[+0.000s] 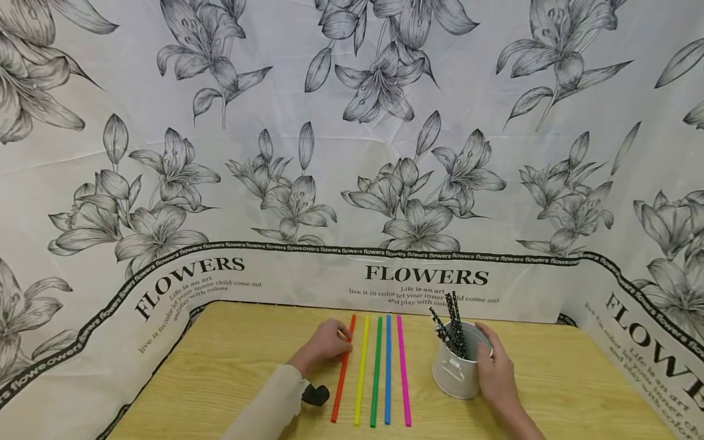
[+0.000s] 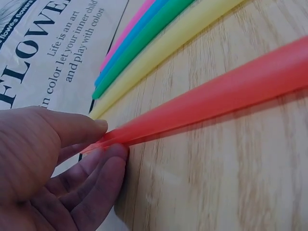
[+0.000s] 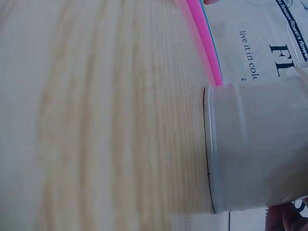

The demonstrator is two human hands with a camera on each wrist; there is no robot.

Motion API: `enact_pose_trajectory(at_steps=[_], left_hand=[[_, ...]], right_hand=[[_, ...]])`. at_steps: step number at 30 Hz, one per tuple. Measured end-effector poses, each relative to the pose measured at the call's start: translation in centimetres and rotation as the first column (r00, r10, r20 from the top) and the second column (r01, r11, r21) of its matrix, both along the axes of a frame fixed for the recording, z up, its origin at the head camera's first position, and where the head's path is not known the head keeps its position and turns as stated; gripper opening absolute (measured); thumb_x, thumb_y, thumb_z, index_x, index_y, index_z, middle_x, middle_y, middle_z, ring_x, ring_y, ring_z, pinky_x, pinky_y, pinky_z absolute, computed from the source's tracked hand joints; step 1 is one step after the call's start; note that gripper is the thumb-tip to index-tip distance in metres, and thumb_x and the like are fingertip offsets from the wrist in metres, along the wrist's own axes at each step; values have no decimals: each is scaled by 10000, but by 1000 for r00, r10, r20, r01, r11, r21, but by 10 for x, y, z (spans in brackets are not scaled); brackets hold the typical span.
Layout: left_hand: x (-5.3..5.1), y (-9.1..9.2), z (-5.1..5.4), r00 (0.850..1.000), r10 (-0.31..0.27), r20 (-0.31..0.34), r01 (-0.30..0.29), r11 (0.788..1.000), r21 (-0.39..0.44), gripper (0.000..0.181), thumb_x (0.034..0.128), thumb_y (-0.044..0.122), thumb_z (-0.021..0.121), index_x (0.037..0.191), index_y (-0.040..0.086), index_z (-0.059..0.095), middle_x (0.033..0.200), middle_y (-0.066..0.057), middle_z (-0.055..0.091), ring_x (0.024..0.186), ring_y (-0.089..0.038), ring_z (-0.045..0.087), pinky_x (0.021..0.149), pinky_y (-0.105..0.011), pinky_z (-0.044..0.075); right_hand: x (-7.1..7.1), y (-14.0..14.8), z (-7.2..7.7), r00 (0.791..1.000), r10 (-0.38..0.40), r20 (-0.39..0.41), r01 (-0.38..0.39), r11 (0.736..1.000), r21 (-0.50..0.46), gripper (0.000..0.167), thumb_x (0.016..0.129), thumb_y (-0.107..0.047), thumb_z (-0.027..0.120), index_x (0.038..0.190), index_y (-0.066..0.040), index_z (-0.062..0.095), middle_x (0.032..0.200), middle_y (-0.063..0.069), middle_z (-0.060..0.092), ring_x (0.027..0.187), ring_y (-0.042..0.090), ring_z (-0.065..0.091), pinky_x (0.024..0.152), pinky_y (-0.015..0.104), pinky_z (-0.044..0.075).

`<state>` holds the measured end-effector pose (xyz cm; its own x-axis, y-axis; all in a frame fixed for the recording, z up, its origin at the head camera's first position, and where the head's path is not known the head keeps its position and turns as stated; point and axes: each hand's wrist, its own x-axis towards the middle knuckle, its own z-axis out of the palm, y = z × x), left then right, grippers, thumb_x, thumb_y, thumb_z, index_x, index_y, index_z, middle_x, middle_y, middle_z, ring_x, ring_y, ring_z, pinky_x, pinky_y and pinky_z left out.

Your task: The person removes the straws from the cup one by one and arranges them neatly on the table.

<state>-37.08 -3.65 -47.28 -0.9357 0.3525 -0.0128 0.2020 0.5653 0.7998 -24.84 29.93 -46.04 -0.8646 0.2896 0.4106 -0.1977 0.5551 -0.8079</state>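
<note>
My left hand (image 1: 327,342) pinches the far part of a red drinking straw (image 1: 341,382) between thumb and fingers; the left wrist view shows this grip on the straw (image 2: 216,96) closely. To its right lie a yellow straw (image 1: 361,373), a green straw (image 1: 376,373), a blue straw (image 1: 388,373) and a pink straw (image 1: 404,373), side by side. A small white metal bucket (image 1: 455,384) stands right of them, holding several black straws with white spots (image 1: 456,327). With thumb and fingers at its right side, my right hand (image 1: 497,373) grips the bucket.
The wooden table (image 1: 572,385) bears everything. Behind it and at both sides hangs a white cloth (image 1: 308,284) printed with flowers and lettering, reaching down to the table's edges. A black wrist mount (image 1: 315,395) sits at my left cuff, near the red straw.
</note>
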Motion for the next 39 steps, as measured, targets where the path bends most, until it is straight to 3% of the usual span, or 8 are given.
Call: enact_pose_trajectory(at_steps=[5, 11, 14, 20, 27, 33, 39], left_hand=[[1, -4, 4, 999, -11, -51, 10, 1000, -21, 75, 855, 91, 711, 913, 53, 683, 709, -33, 624, 536, -150, 563, 499, -298, 503], [5, 2, 26, 989, 1, -145, -10, 998, -62, 87, 898, 131, 678, 944, 63, 705, 795, 7, 625, 622, -140, 585, 545, -297, 503], [8, 10, 37, 985, -38, -170, 33, 999, -34, 112, 913, 152, 674, 971, 65, 713, 836, 12, 640, 656, -138, 607, 558, -286, 512], [21, 32, 55, 976, -128, -178, 142, 987, 71, 164, 913, 145, 674, 1008, 22, 728, 835, -1, 665, 704, -270, 671, 549, -290, 524], [48, 68, 62, 969, -173, -178, 206, 961, 185, 170, 935, 174, 664, 1033, 52, 728, 894, 25, 646, 718, -211, 654, 545, -247, 488], [68, 95, 64, 966, -151, -208, 202, 946, 252, 127, 924, 194, 684, 1005, 117, 744, 907, 87, 647, 685, -56, 583, 601, -220, 501], [80, 113, 61, 944, -156, -292, 235, 937, 259, 135, 916, 169, 694, 1025, 105, 743, 889, 104, 664, 697, -6, 593, 636, -181, 506]], right_hand=[[0, 1, -2, 1000, -1, 4, 1, 1000, -5, 442, 1055, -224, 306, 1479, -124, 383, 1427, 229, 444, 1292, 399, 395, 1008, 613, 333], [-1, 2, 2, 1000, -4, -16, 4, 1000, -14, 434, 1052, -207, 311, 1466, -112, 399, 1419, 222, 455, 1288, 371, 401, 1005, 592, 338], [0, 3, 3, 1000, -6, -13, 6, 1000, -9, 437, 1054, -214, 307, 1472, -123, 395, 1424, 211, 454, 1290, 361, 401, 1004, 582, 342], [2, 3, 1, 1000, -2, -10, 2, 1000, -7, 440, 1053, -210, 312, 1479, -132, 389, 1425, 211, 454, 1283, 366, 410, 1001, 581, 343], [4, 1, 0, 1000, 13, -16, -13, 1000, -7, 444, 1050, -202, 309, 1473, -93, 386, 1427, 232, 440, 1285, 398, 399, 1008, 609, 332], [3, -1, 3, 1000, 24, -12, -24, 1000, 2, 448, 1052, -209, 308, 1480, -98, 379, 1423, 240, 441, 1249, 380, 421, 974, 581, 352], [2, -1, 2, 999, 36, 14, -36, 999, 1, 459, 1056, -232, 298, 1496, -115, 354, 1432, 250, 424, 1278, 421, 390, 982, 624, 333]])
